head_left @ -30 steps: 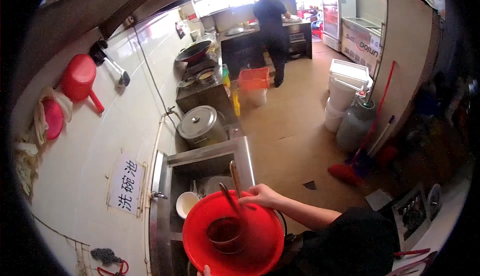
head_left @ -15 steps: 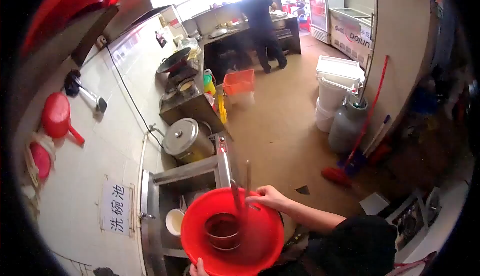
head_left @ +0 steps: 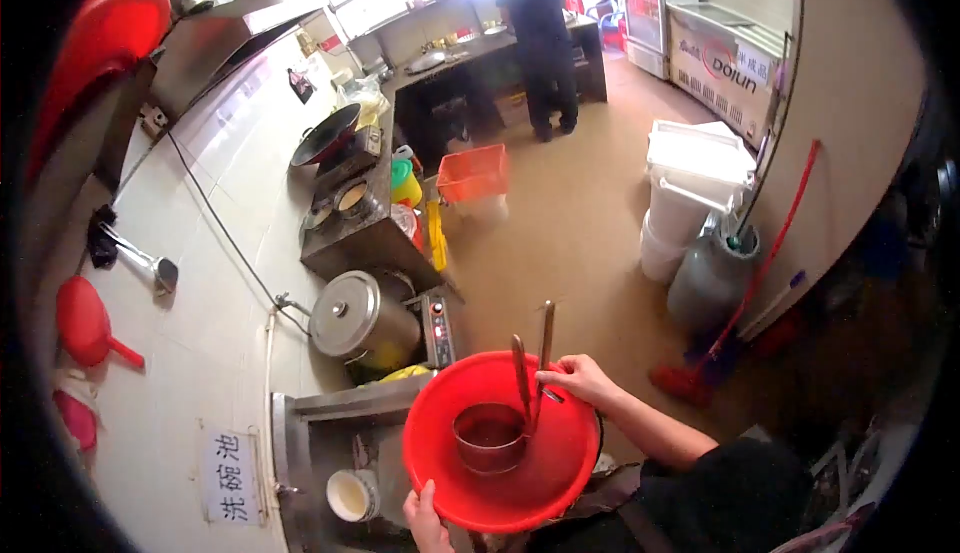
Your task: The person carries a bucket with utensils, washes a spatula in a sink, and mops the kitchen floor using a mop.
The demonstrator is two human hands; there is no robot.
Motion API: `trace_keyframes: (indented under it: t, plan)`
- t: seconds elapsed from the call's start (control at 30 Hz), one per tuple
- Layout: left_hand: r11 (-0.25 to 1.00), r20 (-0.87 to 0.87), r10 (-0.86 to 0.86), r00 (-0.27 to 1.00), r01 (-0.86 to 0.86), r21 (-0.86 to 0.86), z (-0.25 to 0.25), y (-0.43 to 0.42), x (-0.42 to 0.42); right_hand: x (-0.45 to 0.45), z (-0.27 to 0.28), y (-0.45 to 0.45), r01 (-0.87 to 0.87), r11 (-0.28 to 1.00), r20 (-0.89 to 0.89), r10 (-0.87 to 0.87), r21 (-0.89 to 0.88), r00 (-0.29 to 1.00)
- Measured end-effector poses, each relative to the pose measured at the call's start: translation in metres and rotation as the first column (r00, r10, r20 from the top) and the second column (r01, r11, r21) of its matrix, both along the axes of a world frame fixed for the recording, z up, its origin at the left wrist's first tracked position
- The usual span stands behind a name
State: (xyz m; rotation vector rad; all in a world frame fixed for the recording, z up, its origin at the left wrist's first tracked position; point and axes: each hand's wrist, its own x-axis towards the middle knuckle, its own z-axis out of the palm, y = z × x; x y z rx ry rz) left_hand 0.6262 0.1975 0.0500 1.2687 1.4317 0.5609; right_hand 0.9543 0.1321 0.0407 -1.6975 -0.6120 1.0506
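Note:
A round red basin (head_left: pixel 440 473) is held up in front of me, tilted slightly, beside the metal sink. My left hand (head_left: pixel 428 521) grips its lower-left rim, thumb over the edge. At its upper-right rim my right hand (head_left: pixel 582 381) is closed, with fingertips against the long handles. Inside the basin lies a round metal vessel (head_left: pixel 490 443), like a deep ladle or small pan. Two long metal handles (head_left: pixel 521 378) rise past the rim; whether both belong to this vessel I cannot tell. The fingers under the basin are hidden.
Left of the basin, the sink (head_left: pixel 300 458) holds a white tub (head_left: pixel 350 495). A lidded steel pot (head_left: pixel 360 318) stands beyond it. An orange crate (head_left: pixel 473 175), white buckets (head_left: pixel 690 193), a grey gas cylinder (head_left: pixel 712 273) and a red broom (head_left: pixel 690 383) are on the floor. A person (head_left: pixel 540 43) stands at the far counter.
The basin and both hands have moved right and slightly up in view, away from over the sink. My view has shifted too. The person at the far counter stands more upright.

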Motion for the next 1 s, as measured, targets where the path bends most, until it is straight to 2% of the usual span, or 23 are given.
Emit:
trace_keyframes:
  t: [0.03,0.07,0.1,0.13,0.23,0.27,0.33,0.37,0.43,0.47,0.5,0.53,0.57,0.6,0.67,0.7,0.73,0.77,0.8,0.83,0.9,0.93,1.0]
  plan:
    - [0.835,0.051,-0.314,0.948,0.251,0.490,-0.001,0.007,0.005,0.017,-0.005,0.007,0.011,0.998,0.025,-0.009,-0.060,1.000]
    - [0.840,0.072,-0.322,0.944,0.249,0.482,-0.002,0.022,0.028,0.031,-0.012,0.015,0.020,0.997,0.043,-0.017,-0.073,0.999]
    - [0.984,0.193,-0.048,0.980,0.014,0.176,0.001,0.043,0.059,0.044,-0.021,0.023,0.063,0.996,0.013,-0.062,-0.070,0.998]
    - [0.965,0.207,0.233,0.950,-0.201,-0.167,0.004,0.065,0.088,0.059,-0.027,0.034,0.119,0.991,-0.018,-0.121,-0.067,0.993]
    - [0.965,0.321,0.064,0.945,0.023,-0.260,0.024,0.116,0.150,0.098,-0.029,0.067,0.220,0.966,0.094,-0.209,-0.138,0.973]
    - [0.954,0.345,-0.008,0.939,0.110,-0.280,-0.007,0.147,0.161,0.110,-0.027,0.080,0.247,0.959,-0.009,-0.251,-0.140,0.968]
    - [0.953,0.388,-0.235,0.891,0.291,-0.090,-0.092,0.217,0.170,0.133,-0.009,0.107,0.252,0.948,0.130,-0.229,-0.197,0.965]
    - [0.938,0.403,-0.271,0.874,0.334,-0.093,-0.074,0.232,0.197,0.145,-0.014,0.122,0.274,0.945,0.106,-0.258,-0.179,0.960]
    - [0.777,0.537,0.052,0.842,0.303,-0.551,-0.038,0.259,0.241,0.175,-0.021,0.149,0.307,0.938,0.064,-0.301,-0.158,0.952]
    - [0.772,0.540,0.033,0.841,0.322,-0.548,-0.054,0.285,0.258,0.191,-0.026,0.164,0.327,0.932,0.067,-0.321,-0.156,0.945]
    - [0.909,0.422,-0.186,0.887,0.318,-0.268,-0.087,0.310,0.269,0.210,-0.037,0.172,0.332,0.931,0.099,-0.320,-0.151,0.942]
    - [0.936,0.228,-0.348,0.909,0.349,0.039,-0.109,0.338,0.279,0.224,-0.050,0.185,0.335,0.930,0.125,-0.318,-0.152,0.940]
    - [0.937,0.185,-0.321,0.929,0.341,-0.082,-0.108,0.360,0.300,0.244,-0.065,0.204,0.334,0.933,0.120,-0.320,-0.131,0.940]
    - [0.935,0.174,-0.330,0.928,0.347,-0.079,-0.106,0.381,0.322,0.264,-0.078,0.224,0.340,0.932,0.109,-0.328,-0.128,0.938]
    - [0.916,0.383,-0.142,0.913,0.268,-0.298,-0.081,0.399,0.369,0.303,-0.083,0.262,0.311,0.942,0.146,-0.292,-0.130,0.945]
    - [0.887,0.430,-0.121,0.895,0.293,-0.358,-0.092,0.416,0.381,0.318,-0.080,0.280,0.303,0.939,0.083,-0.293,-0.163,0.952]
    - [0.945,0.423,-0.196,0.885,0.286,-0.161,-0.099,0.436,0.396,0.335,-0.067,0.307,0.286,0.939,0.030,-0.286,-0.190,0.958]
    - [0.948,0.421,-0.190,0.887,0.277,-0.154,-0.109,0.452,0.410,0.354,-0.072,0.327,0.290,0.943,0.037,-0.288,-0.164,0.957]
    - [0.970,0.309,-0.159,0.938,0.206,-0.128,-0.095,0.461,0.430,0.374,-0.093,0.348,0.219,0.942,0.006,-0.225,-0.254,0.974]
    - [0.974,0.317,-0.208,0.925,0.226,-0.020,-0.122,0.484,0.432,0.389,-0.111,0.370,0.237,0.960,-0.079,-0.250,-0.153,0.965]
    - [0.983,0.317,-0.155,0.936,0.179,-0.048,-0.140,0.520,0.456,0.420,-0.117,0.419,0.196,0.968,-0.077,-0.210,-0.155,0.975]
    - [0.990,0.318,-0.090,0.944,0.119,-0.073,-0.147,0.535,0.467,0.436,-0.134,0.442,0.190,0.963,-0.006,-0.195,-0.189,0.981]
    - [0.984,0.347,-0.054,0.936,0.109,-0.141,-0.151,0.571,0.478,0.447,-0.118,0.487,0.162,0.968,0.018,-0.161,-0.192,0.987]
